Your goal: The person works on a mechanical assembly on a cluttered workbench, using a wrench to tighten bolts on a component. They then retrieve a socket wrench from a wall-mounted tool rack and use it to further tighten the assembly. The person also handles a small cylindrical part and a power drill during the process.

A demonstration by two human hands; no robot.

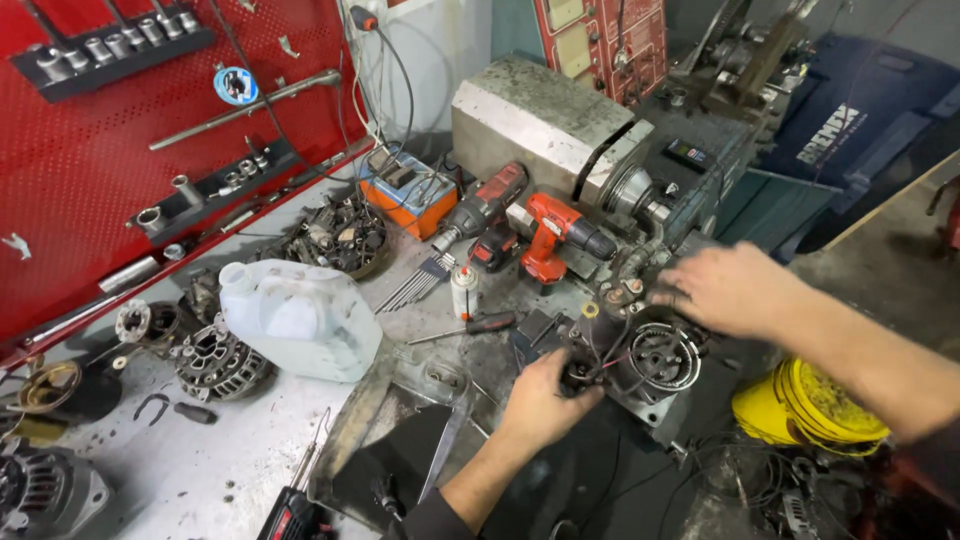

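A person's left hand (540, 400) is closing its grip around the wired end of a dark alternator (640, 365) sitting at the counter's (230, 450) right edge, while the right hand (735, 290) is resting, fingers curled, on its far side. A white jug (300, 318) and red drill (555, 235) are lying nearby.

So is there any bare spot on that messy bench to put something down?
A pale bare patch of bench lies in front of the white jug, between the alternator and the dark metal tray. Around the left hand, right hand and the wired part, it is crowded; likewise by the drills.
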